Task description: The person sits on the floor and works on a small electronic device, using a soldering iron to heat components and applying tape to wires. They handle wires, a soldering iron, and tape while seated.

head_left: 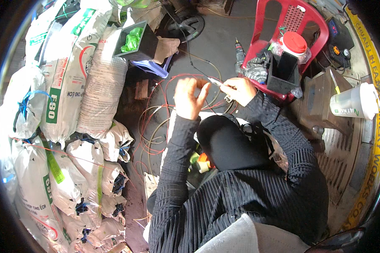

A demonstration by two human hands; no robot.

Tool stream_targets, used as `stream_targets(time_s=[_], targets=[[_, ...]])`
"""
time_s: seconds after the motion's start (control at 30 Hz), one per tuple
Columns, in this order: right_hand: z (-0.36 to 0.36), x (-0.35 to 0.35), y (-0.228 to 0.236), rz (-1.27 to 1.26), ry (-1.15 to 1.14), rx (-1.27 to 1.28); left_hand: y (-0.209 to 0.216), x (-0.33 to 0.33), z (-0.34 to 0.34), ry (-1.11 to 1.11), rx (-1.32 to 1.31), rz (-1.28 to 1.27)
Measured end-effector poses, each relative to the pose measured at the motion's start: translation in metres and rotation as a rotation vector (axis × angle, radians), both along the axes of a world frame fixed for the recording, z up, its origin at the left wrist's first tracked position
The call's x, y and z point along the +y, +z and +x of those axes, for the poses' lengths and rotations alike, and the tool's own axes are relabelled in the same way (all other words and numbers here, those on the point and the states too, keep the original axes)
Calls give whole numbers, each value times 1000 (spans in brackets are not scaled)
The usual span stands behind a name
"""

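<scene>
My right hand is closed in a pinch on a slim white piece. A thin dark cable runs from above toward that piece; its exact kind is too small to make out. Close by on the left, my left hand is raised with its thumb and fingers brought together. What lies between its fingertips, if anything, cannot be made out. Below the right hand's fingers a small metallic bit shows. Under both hands, loops of red wire and a brownish hose lie on the floor.
Stacked white sacks fill the left side. A black bin holding green plastic stands by a purple stool. At the upper right, a red chair carries a red-lidded container and a black box. Nearby are a drill-like tool and a white-lidded cup.
</scene>
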State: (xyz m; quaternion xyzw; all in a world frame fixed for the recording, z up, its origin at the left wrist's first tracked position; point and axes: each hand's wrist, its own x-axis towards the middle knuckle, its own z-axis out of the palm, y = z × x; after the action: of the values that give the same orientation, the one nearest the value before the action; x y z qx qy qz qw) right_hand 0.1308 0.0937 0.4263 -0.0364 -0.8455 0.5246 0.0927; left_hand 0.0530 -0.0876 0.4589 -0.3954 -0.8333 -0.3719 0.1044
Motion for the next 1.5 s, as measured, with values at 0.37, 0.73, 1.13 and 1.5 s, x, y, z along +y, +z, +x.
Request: stream_targets(time_s=[0.37, 0.73, 1.13, 1.5], targets=[[-9, 3, 12, 339, -15, 511, 26, 22, -54, -512, 665, -341], [11, -9, -100, 214, -19, 80, -58, -15, -64, -451, 298, -718], [-54, -77, -220, 411, 543, 272, -176, 81, -82, -396, -1641, -380], [-71, -76, -224, 24, 344, 88, -223, 97, -88, -238, -876, -515]])
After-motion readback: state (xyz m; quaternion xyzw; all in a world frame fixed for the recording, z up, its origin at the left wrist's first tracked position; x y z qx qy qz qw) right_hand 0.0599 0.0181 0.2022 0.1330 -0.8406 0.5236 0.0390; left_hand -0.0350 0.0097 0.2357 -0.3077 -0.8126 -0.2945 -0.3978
